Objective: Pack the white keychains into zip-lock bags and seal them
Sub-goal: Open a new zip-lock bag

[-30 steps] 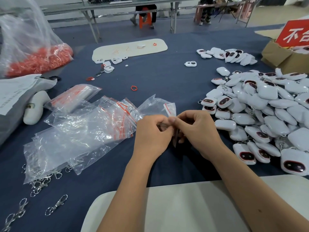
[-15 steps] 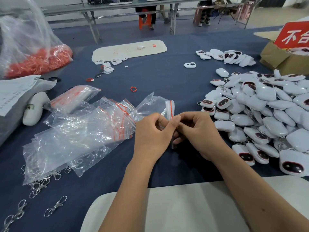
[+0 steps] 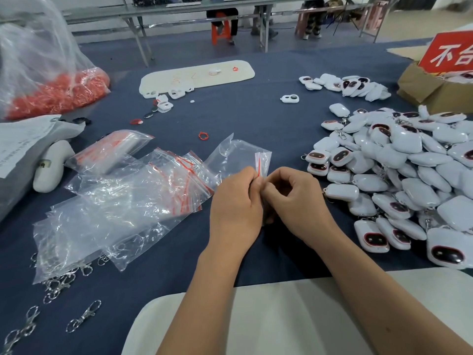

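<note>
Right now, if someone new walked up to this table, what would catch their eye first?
Probably the big heap of white keychains along the right edge of the blue table. Next, the left hand and right hand at centre, fingers pinching one zip-lock bag, with a spread of empty bags to the left.

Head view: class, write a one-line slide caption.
Both hands pinch a zip-lock bag's red-striped mouth beside heaped white keychains.
</note>
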### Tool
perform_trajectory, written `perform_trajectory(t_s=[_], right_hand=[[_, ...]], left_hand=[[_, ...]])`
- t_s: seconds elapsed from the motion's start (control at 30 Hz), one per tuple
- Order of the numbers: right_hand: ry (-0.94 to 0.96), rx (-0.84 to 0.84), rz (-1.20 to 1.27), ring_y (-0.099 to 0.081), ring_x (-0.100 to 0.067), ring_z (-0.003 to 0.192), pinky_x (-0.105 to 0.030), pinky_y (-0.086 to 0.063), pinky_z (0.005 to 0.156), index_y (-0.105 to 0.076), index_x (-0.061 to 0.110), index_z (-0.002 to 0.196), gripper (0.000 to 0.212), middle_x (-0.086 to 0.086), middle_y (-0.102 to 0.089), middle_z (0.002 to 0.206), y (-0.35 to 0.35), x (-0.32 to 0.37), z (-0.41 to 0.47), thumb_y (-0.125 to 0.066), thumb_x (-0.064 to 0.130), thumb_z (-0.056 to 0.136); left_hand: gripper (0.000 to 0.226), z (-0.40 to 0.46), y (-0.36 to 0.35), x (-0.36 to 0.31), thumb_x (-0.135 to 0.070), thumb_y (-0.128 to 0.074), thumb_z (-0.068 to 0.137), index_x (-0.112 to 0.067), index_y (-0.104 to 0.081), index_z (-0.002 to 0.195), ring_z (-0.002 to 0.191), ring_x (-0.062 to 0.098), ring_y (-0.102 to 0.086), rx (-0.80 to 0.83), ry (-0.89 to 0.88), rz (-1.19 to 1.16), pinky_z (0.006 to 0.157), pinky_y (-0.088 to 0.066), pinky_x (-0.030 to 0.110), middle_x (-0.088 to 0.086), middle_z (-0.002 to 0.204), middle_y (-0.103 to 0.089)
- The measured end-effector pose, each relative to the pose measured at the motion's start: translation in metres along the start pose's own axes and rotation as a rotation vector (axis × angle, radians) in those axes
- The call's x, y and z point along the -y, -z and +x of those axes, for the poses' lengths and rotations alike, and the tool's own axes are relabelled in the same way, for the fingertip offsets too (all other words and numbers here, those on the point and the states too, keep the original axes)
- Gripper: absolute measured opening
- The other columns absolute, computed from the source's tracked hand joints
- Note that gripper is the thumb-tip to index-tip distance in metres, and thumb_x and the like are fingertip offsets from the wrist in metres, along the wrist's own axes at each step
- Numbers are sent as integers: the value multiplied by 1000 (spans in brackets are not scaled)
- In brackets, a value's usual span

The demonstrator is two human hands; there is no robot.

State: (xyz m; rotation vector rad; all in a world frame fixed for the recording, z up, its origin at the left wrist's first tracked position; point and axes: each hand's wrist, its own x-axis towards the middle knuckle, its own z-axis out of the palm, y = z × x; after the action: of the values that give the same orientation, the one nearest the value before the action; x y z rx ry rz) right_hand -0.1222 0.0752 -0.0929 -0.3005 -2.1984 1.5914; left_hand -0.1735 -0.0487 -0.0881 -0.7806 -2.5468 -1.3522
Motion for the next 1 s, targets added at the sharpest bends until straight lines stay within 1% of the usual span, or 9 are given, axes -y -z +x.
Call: perform_trajectory(t_s=[0.1,0.2,0.37,0.5,0.57,0.63,0.73,0.9,1.0], right_hand=[[27,96,25,-66,-24,48,-31,-52,45,-66,13,78,24,-5,-69,62,3,0,1,-59,20,100],[53,173,66,-65,-32,51,-34,-51,47,-67,11,80,32,-6,-69,64,6,1,1,-60,33,102],[58,184,105,-61,-45,56,-36,-48,47,-68,11,77,33,-9,-68,63,7,1,1,-62,30,102],[53,176,100,-57,-31,48,-33,-47,45,-67,12,73,32,-10,-65,59,6,0,0,-63,27,101],[50,148,83,-55,-24,44,-30,-45,43,-66,12,71,32,-11,-63,57,6,0,-1,-63,24,101],[25,44,62,-52,-20,39,-27,-41,42,-61,10,67,32,-12,-60,54,7,0,0,-64,17,98],[11,-171,-37,-50,-26,38,-31,-40,43,-56,4,62,30,-14,-57,52,7,-4,2,-68,11,88],[40,-179,-122,-59,-13,51,-28,-47,51,-57,9,76,16,-6,-65,63,2,0,1,-72,8,82],[33,-52,12,-66,-24,61,-33,-53,59,-60,15,94,15,-5,-73,73,5,0,2,-74,15,91]], left_hand=[[43,2,2,-2,-16,-55,104,-30,-39,66,65,10,-40,-24,22,-85,60,-29,27,-9,67,-45],[38,4,7,2,-17,-53,106,-22,-49,68,59,6,-42,43,94,-289,56,-37,25,-10,61,-50],[34,5,10,8,-24,-55,106,-8,-58,76,62,22,-46,159,240,-488,56,-36,33,9,66,-52],[37,6,12,7,-23,-58,103,0,-53,73,64,18,-42,96,139,-370,61,-38,40,19,68,-49],[38,5,12,4,-19,-60,100,-5,-49,67,60,9,-39,31,81,-279,59,-37,31,6,61,-44],[39,5,16,2,-14,-61,99,-10,-44,63,57,8,-35,-120,43,-184,54,-31,23,-2,56,-40],[33,6,25,8,-17,-58,93,-7,-45,64,58,15,-36,-330,29,-126,56,-32,31,3,55,-44],[30,-1,17,-5,-21,-59,86,-16,-45,60,52,15,-40,-270,-133,-103,50,-31,25,-9,51,-42],[32,-8,7,-16,-29,-53,94,-21,-44,64,54,12,-38,-202,-260,-53,53,-29,22,-12,55,-40]])
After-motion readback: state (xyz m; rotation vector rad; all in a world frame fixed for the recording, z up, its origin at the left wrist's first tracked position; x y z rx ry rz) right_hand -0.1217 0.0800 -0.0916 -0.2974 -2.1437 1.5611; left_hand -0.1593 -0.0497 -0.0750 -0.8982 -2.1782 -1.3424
